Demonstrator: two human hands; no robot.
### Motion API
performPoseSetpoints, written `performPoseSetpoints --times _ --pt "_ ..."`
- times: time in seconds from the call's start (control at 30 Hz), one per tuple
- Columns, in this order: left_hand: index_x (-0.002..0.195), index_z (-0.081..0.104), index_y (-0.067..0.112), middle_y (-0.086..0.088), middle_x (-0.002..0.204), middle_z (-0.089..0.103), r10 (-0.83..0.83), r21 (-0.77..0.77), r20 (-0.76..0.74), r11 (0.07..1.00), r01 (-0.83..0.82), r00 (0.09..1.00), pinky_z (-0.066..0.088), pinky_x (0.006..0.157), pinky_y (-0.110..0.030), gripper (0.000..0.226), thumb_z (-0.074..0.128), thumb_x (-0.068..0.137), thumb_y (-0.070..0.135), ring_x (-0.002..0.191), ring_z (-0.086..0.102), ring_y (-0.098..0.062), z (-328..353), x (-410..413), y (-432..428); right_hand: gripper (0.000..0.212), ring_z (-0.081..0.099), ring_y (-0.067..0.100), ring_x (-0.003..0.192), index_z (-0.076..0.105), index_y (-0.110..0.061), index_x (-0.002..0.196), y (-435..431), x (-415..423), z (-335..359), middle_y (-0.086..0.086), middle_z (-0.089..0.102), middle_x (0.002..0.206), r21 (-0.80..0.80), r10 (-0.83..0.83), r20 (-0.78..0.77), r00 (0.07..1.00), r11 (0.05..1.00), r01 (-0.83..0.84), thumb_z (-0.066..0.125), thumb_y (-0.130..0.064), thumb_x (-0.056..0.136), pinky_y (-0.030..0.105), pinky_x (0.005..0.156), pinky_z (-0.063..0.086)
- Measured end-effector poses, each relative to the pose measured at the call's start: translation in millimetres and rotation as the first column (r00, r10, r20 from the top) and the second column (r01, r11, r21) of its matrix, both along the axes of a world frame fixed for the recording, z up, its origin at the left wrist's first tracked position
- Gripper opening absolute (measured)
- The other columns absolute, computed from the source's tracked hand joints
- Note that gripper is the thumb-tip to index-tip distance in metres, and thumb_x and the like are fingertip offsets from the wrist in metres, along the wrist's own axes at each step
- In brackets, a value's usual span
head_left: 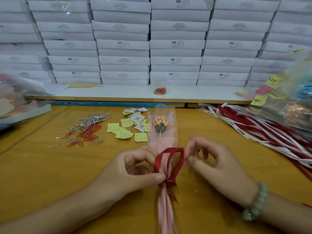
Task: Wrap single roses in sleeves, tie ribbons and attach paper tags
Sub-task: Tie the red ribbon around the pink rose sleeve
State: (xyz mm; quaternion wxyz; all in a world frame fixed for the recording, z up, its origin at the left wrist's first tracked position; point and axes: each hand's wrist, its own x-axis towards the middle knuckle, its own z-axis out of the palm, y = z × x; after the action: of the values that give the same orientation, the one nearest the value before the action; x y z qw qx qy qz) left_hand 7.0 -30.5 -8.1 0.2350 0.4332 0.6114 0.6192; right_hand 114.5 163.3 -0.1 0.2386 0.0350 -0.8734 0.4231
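A single orange rose point(160, 123) lies in a clear and pink sleeve point(164, 141) on the yellow table, head pointing away from me. A red ribbon point(179, 163) is knotted around the gathered sleeve and forms a loop above the knot. My left hand point(135, 168) pinches the ribbon at the knot with thumb and fingers. My right hand point(217, 164) pinches the right side of the ribbon loop near its top. Yellow and white paper tags point(130, 127) lie scattered left of the rose.
Silver twist ties point(91, 119) and red paper clips point(87, 134) lie at the left. Red and white ribbons point(263, 130) are piled at the right. Finished wrapped roses point(293, 105) sit far right. Stacked white boxes point(124, 44) line a shelf behind, with a bag of clips point(160, 89).
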Motion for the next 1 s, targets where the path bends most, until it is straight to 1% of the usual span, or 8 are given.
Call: performPoseSetpoints --times 0.2,0.4,0.47,0.53,0.6,0.7,0.8,1.0 --pt "0.074 0.062 0.014 -0.004 0.079 0.064 0.198 0.045 -0.047 0.980 -0.196 0.979 0.051 0.065 -0.025 0.022 0.073 0.070 0.032 0.074 0.060 -0.014 -4 -3 -2 0.012 0.053 0.003 0.093 0.065 -0.033 0.094 -1 -2 -3 -0.020 0.060 0.093 0.498 0.026 0.164 0.986 0.861 -0.105 0.061 -0.030 0.083 0.020 0.084 0.040" --pt "0.082 0.051 0.025 -0.012 0.084 0.061 0.398 0.005 -0.185 0.915 -0.404 0.899 0.051 0.067 -0.042 0.017 0.065 0.079 0.017 0.078 0.059 -0.030 -5 -4 -4 0.010 0.044 -0.001 0.090 0.049 -0.036 0.086 1 -3 -7 -0.022 0.046 0.091 0.555 0.040 0.185 0.982 0.820 -0.137 0.055 -0.044 0.087 0.018 0.085 0.036" --pt "0.093 0.052 0.036 0.004 0.095 0.060 0.431 0.002 -0.273 0.894 -0.447 0.860 0.051 0.072 -0.031 0.039 0.063 0.083 0.000 0.087 0.059 -0.017 -9 -9 -5 0.011 0.041 -0.001 0.090 0.044 -0.036 0.084 0 -3 -7 -0.021 0.044 0.089 0.600 0.023 0.178 0.984 0.790 -0.127 0.048 -0.045 0.089 0.017 0.087 0.032" --pt "0.110 0.048 0.047 0.024 0.115 0.050 0.427 -0.004 -0.491 0.870 -0.493 0.759 0.042 0.086 -0.010 0.071 0.056 0.077 -0.015 0.112 0.049 0.001 -7 -10 -7 0.014 0.042 0.001 0.087 0.042 -0.034 0.082 -1 -1 -5 -0.019 0.046 0.084 0.593 0.009 0.159 0.987 0.799 -0.103 0.040 -0.046 0.088 0.011 0.085 0.028" --pt "0.118 0.048 0.041 0.022 0.133 0.041 0.351 0.022 -0.733 0.869 -0.495 0.583 0.028 0.103 -0.008 0.079 0.052 0.070 -0.022 0.133 0.032 0.002 -6 -11 -8 0.016 0.044 0.004 0.080 0.039 -0.033 0.078 -3 2 -3 -0.015 0.049 0.074 0.541 -0.008 0.140 0.990 0.838 -0.070 0.037 -0.046 0.087 0.006 0.082 0.026" --pt "0.097 0.056 0.034 0.017 0.110 0.057 0.187 0.010 -0.912 0.900 -0.436 0.365 0.035 0.102 -0.029 0.051 0.043 0.074 -0.010 0.129 0.040 -0.011 -4 -8 -10 0.019 0.048 0.013 0.071 0.041 -0.032 0.075 -3 4 -2 -0.008 0.051 0.062 0.496 -0.043 0.092 0.995 0.868 -0.009 0.036 -0.046 0.087 0.004 0.076 0.029" --pt "0.088 0.060 0.027 0.015 0.091 0.062 0.041 -0.052 -0.973 0.920 -0.389 0.228 0.030 0.099 -0.028 0.022 0.040 0.086 0.018 0.116 0.050 -0.015 -4 -4 -11 0.027 0.049 0.013 0.061 0.046 -0.032 0.075 -2 5 0 -0.008 0.048 0.056 0.525 -0.096 0.105 0.990 0.851 0.027 0.034 -0.052 0.088 0.017 0.057 0.034" --pt "0.076 0.067 0.020 0.009 0.074 0.066 -0.018 -0.030 -0.999 0.913 -0.407 0.035 0.040 0.095 -0.035 0.030 0.049 0.090 0.038 0.092 0.061 -0.017 1 -3 -8 0.042 0.040 0.013 0.034 0.042 -0.026 0.058 -3 7 2 -0.005 0.047 0.044 0.841 -0.297 -0.026 0.955 0.510 0.182 0.031 -0.050 0.091 0.029 0.034 0.030"
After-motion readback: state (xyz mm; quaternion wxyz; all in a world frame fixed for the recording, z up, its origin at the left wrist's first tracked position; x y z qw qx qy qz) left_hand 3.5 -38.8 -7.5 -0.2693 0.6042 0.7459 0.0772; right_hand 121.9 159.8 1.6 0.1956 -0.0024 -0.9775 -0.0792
